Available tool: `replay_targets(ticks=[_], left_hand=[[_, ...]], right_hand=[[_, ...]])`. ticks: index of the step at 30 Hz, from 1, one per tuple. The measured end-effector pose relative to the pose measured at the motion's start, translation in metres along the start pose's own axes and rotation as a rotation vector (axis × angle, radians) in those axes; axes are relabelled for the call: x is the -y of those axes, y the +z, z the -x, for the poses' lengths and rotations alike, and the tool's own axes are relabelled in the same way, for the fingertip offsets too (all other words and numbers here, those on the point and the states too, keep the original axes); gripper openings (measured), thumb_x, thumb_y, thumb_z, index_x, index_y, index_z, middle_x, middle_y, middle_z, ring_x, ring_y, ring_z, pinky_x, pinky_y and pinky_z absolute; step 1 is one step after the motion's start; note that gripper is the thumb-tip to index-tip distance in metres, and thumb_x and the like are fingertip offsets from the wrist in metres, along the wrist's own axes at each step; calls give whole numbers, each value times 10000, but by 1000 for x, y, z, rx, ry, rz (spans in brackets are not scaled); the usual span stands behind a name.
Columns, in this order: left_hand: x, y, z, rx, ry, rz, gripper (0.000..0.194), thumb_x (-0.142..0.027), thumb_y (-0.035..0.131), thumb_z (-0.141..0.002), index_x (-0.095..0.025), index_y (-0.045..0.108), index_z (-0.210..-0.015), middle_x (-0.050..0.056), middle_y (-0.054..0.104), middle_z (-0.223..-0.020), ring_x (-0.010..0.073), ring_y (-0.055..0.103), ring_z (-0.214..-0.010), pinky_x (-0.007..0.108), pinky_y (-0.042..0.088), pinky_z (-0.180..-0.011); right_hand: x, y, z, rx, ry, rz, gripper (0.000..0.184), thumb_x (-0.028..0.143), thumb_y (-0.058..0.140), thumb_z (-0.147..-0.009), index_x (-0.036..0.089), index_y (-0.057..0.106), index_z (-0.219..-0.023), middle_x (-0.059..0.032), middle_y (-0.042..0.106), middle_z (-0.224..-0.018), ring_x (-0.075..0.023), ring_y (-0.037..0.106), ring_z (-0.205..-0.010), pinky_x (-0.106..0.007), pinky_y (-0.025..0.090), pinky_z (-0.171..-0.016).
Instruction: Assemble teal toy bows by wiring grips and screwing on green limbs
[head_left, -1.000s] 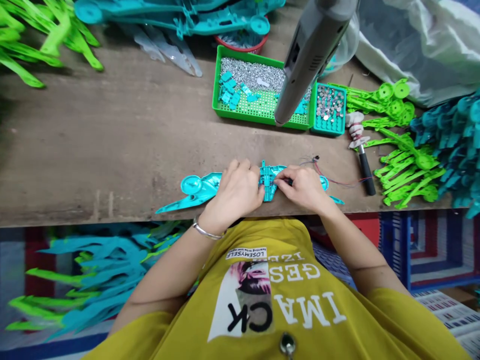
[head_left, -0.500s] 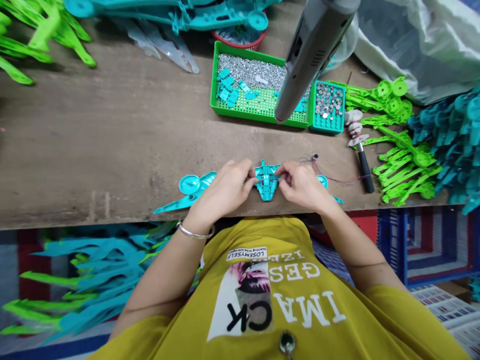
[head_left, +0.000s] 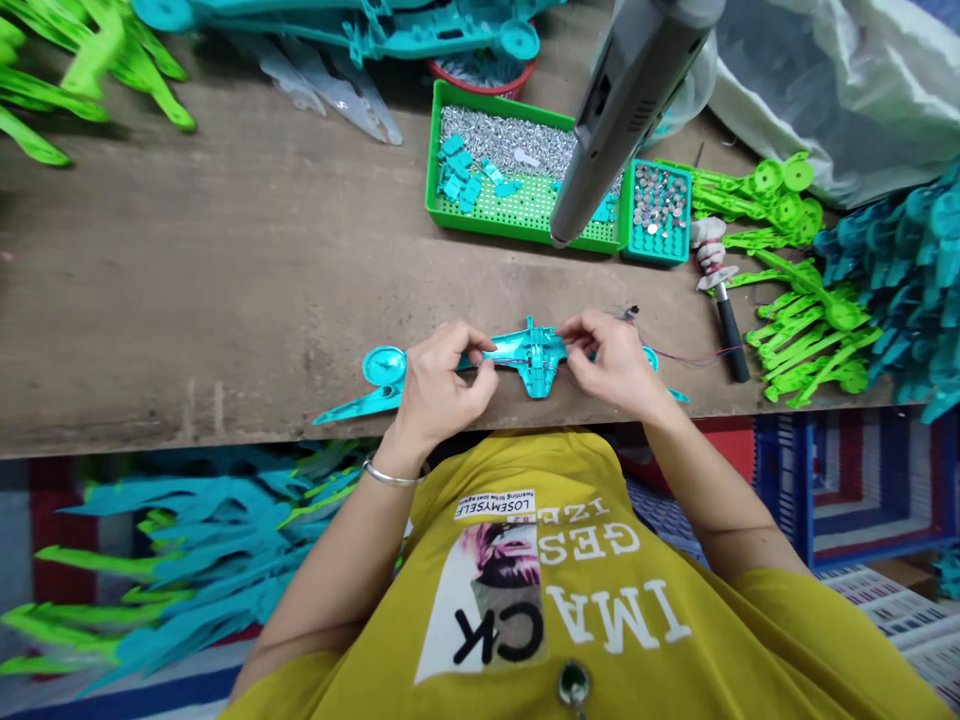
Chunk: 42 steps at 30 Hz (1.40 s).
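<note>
A teal plastic part (head_left: pixel 537 368) with long arms and round cups lies along the table's front edge, its hollow side up. A thin dark wire (head_left: pixel 511 362) runs across its middle. My left hand (head_left: pixel 444 385) is over the part's left arm, thumb and fingers bent close around the wire's left end. My right hand (head_left: pixel 613 362) is just right of the centre piece, with thumb and index finger closed on the wire there. The fingertips partly hide the grip. Red and blue leads with a small black connector (head_left: pixel 631 313) trail out beyond my right hand.
A green basket (head_left: pixel 517 238) holds screws and small teal pieces; a smaller teal basket (head_left: pixel 658 250) holds round metal pieces. A grey tool (head_left: pixel 630 120) hangs above them. Right are a black-handled hammer (head_left: pixel 731 340), lime parts (head_left: pixel 814 340) and stacked teal parts (head_left: pixel 892 260).
My left hand has shifted left along the teal part, away from its centre, uncovering more of the left arm and the wire. My right hand has moved slightly right.
</note>
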<state>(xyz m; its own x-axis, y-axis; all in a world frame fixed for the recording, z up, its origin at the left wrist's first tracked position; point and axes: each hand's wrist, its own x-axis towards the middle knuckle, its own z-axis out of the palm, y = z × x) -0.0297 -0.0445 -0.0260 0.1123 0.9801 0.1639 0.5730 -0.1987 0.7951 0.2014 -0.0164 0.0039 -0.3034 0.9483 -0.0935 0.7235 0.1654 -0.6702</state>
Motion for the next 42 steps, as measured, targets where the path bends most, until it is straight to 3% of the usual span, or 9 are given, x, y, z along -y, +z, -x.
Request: replay_targets(ticks=[3, 6, 11, 16, 21, 25, 32, 39, 42], left_hand=[[2, 3, 4, -39, 44, -4, 54, -206, 587, -836, -220, 625, -871, 1, 644, -759, 153, 599, -668, 311, 490, -673], [5, 9, 10, -97, 91, -18, 44, -240, 589, -832, -224, 610, -867, 11, 634, -736, 174, 612, -684, 332, 502, -675], [11, 19, 20, -193, 140, -20, 75, -263, 601, -791, -242, 574, -858, 16, 626, -699, 214, 651, -736, 380, 524, -718], [13, 22, 21, -213, 213, -31, 91, -222, 600, -792, -246, 578, -877, 13, 627, -708, 217, 663, -759, 387, 530, -744], [9, 20, 19, -128, 155, -89, 50, -254, 582, -820, -248, 583, -870, 17, 628, -713, 222, 656, -754, 405, 537, -762], [2, 7, 20, -113, 137, -156, 56, -258, 548, -922, -244, 600, -905, 40, 675, -811, 219, 659, -814, 385, 526, -784], [8, -27, 28, -120, 116, -272, 31, -252, 619, -956, -267, 644, -967, 36, 714, -892, 244, 660, -896, 512, 456, -1049], [19, -25, 29, -72, 66, -183, 54, -271, 610, -975, -247, 658, -980, 47, 708, -928, 210, 678, -877, 352, 524, -795], [17, -24, 27, -91, 38, -186, 61, -266, 609, -968, -243, 665, -957, 43, 698, -903, 205, 674, -865, 347, 524, -801]], right_hand=[[-6, -7, -5, -74, -9, 130, 262, 204, 603, -822, 171, 688, -1068, -111, 725, -1048, -265, 651, -1008, -409, 504, -928], [-7, -10, -13, 98, 1, 188, 393, 245, 658, -808, 164, 666, -1192, -137, 723, -1194, -301, 646, -1121, -445, 484, -1005], [0, -9, -29, 356, 133, 205, 424, 271, 728, -785, 201, 694, -1201, -98, 768, -1136, -282, 704, -1020, -384, 501, -900], [9, -6, -37, 371, 201, 250, 352, 257, 768, -747, 200, 733, -1093, -71, 770, -963, -271, 695, -919, -356, 468, -831], [12, -3, -37, 357, 237, 282, 351, 226, 720, -745, 192, 731, -1095, -58, 759, -891, -255, 679, -852, -343, 451, -808], [4, -6, -34, 359, 169, 270, 376, 242, 691, -799, 186, 721, -1170, -77, 774, -1010, -250, 683, -916, -350, 449, -852], [-20, -19, -29, 351, 55, 23, 272, 301, 639, -919, 154, 751, -1118, -66, 792, -1010, -172, 684, -851, -287, 465, -783], [-13, -44, 4, 234, -198, 288, 215, 316, 626, -951, 181, 770, -1038, -110, 765, -1075, -268, 645, -1002, -442, 450, -973], [-9, -41, 25, 223, -304, 417, 243, 384, 726, -892, 214, 761, -1062, -128, 690, -1307, -336, 566, -1157, -509, 400, -1013]])
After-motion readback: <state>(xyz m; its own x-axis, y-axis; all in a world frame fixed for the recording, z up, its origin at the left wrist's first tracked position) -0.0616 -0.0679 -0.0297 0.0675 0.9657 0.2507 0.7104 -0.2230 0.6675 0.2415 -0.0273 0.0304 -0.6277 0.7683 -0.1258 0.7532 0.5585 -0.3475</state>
